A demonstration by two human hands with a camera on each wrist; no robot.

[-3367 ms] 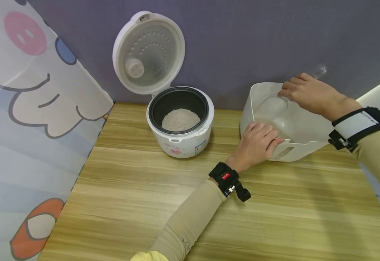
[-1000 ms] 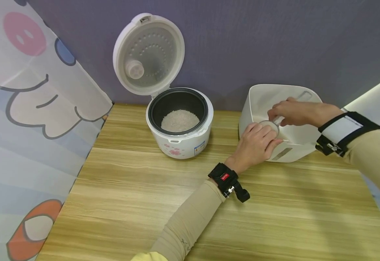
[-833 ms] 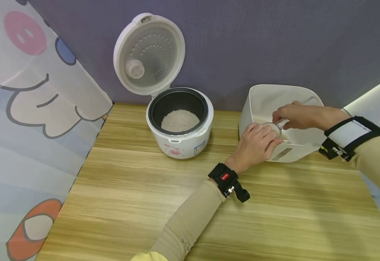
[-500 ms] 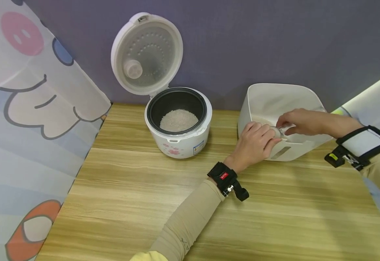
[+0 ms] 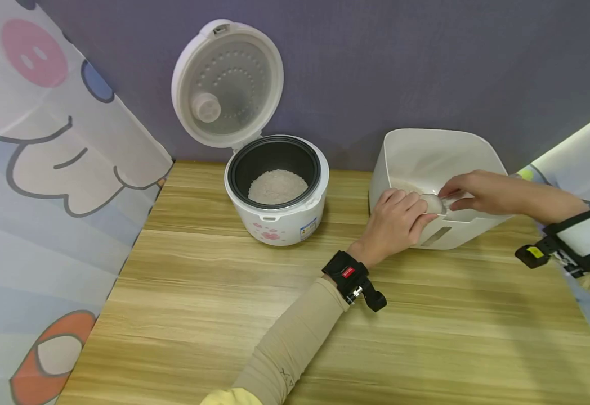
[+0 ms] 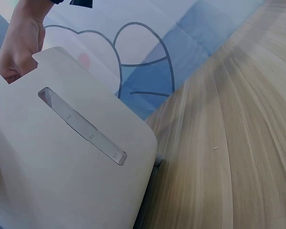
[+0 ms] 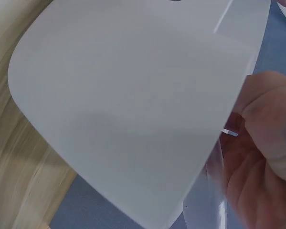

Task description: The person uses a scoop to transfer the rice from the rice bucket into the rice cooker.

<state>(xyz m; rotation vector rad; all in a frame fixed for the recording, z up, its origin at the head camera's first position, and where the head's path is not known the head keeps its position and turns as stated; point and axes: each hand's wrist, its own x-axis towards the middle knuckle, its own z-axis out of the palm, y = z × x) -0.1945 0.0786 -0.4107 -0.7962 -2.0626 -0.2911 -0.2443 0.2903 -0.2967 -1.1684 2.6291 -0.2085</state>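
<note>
On the right of the table stands a white rice bin [image 5: 442, 152], lidless, with rice [image 5: 402, 185] showing inside at its left. My left hand [image 5: 393, 225] grips the bin's front left rim, fingers curled over the edge. Between thumb and fingers, my right hand [image 5: 477, 194] holds a clear plastic scoop [image 5: 433, 203] by its handle. The scoop's cup looks filled with pale rice and sits at the front rim, close beside my left fingers. In the right wrist view, the bin's wall covers part of the right hand, and a clear handle [image 7: 205, 207] extends below it.
A white rice cooker [image 5: 275, 225] stands left of the bin, its lid [image 5: 231, 84] raised and rice [image 5: 277, 187] in its dark inner pot [image 5: 295, 151]. A grey wall rises behind the wooden table [image 5: 214, 315]. A clear window strip [image 6: 83, 126] runs down the bin's front.
The right hand has brought the scoop from deep in the bin up to the front rim, then drawn slightly right and toward me. The left hand has kept its grip on the bin.
</note>
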